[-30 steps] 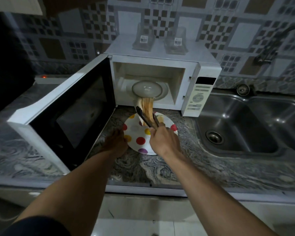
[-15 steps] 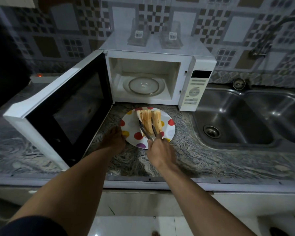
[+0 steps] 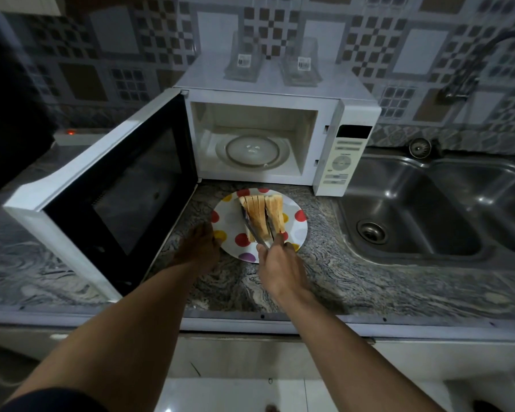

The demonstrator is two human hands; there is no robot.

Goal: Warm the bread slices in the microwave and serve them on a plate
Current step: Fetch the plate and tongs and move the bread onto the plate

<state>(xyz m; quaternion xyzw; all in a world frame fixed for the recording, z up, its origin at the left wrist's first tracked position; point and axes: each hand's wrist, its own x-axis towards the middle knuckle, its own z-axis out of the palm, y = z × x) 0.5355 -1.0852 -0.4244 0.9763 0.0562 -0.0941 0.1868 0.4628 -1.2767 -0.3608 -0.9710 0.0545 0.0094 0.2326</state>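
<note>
Head view: metal tongs (image 3: 257, 230) are gripped by the right hand (image 3: 280, 263) and closed around bread slices (image 3: 262, 215) lying on the polka-dot plate (image 3: 295, 230) just ahead. The plate's near-left rim is touched by the left hand (image 3: 198, 248), fingers curled. Beyond, the microwave (image 3: 280, 144) is seen open.

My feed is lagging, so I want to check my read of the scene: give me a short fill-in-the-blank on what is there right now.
1. The bread slices lie on the spotted ____.
2. The right hand grips the bread with ____.
3. The microwave door is ____.
4. The left hand rests at the plate's ____ edge.

Missing words: plate; tongs; open; left
</note>
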